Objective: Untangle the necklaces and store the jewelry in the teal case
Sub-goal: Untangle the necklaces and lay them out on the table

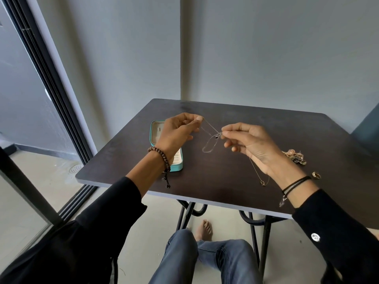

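Glass sliding door (24,111) w/ dark frame at far left, floor drain (76,168) on the concrete beyond it. Dark bench (266,140) set against grey wall.

Teal case (158,138) lies open on bench's left part, pale lining showing; left wrist covers its middle, so can't tell what's inside.

Left hand (178,132) raised above bench, just right of case, thumb + forefinger pinched together on one end of a thin chain (211,128). Other fingers curled. Brown bead bracelet (161,158) on that wrist, black sleeve below.

Chain runs taut from left pinch down-right to right hand (248,144), which pinches it at a small knot w/ a dark bead/pendant; too small to tell more. A slack loop (207,147) hangs below the knot, between the two hands, over bench centre; can't tell if it touches the surface.

A second strand (257,173) drops from under right palm, ends in a small round pendant (263,183) lying near bench's front edge.

Right wrist has black cord bands (295,184) w/ a small charm hanging.

Right of that hand: heap of mixed jewelry (295,157) on bench, tangled, pieces not separable. Single ring (316,175) just in front of the heap, apart from it.

Under bench: jeans (205,261), one bare foot (203,230) on floor.
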